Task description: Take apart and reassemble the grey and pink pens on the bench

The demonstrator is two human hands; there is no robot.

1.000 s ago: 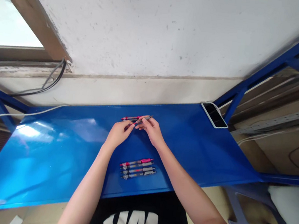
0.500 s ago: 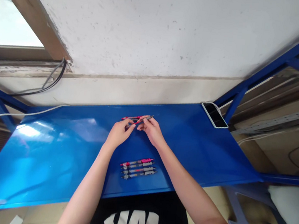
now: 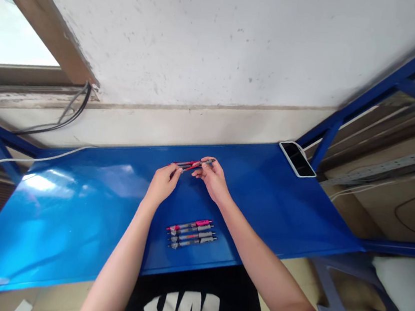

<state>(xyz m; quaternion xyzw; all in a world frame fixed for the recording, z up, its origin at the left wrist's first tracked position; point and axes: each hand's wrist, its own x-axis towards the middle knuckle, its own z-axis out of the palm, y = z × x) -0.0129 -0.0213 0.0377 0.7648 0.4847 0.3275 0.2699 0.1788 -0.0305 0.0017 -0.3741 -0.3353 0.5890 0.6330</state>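
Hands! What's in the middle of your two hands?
The head view shows pens between the left hand and the right hand: one with pink on it and one grey.

A scuffed white plaster wall (image 3: 206, 39) rises behind the glossy blue metal bench top (image 3: 52, 217), which carries a pale glare on its left side (daylight from the bright window (image 3: 9, 15), by the look of it). A wooden window frame (image 3: 46, 19) cuts across the upper left, blue steel shelf framing (image 3: 390, 87) runs along the right, and a grey plastic stool (image 3: 342, 293) stands on the beige floor (image 3: 290, 282).
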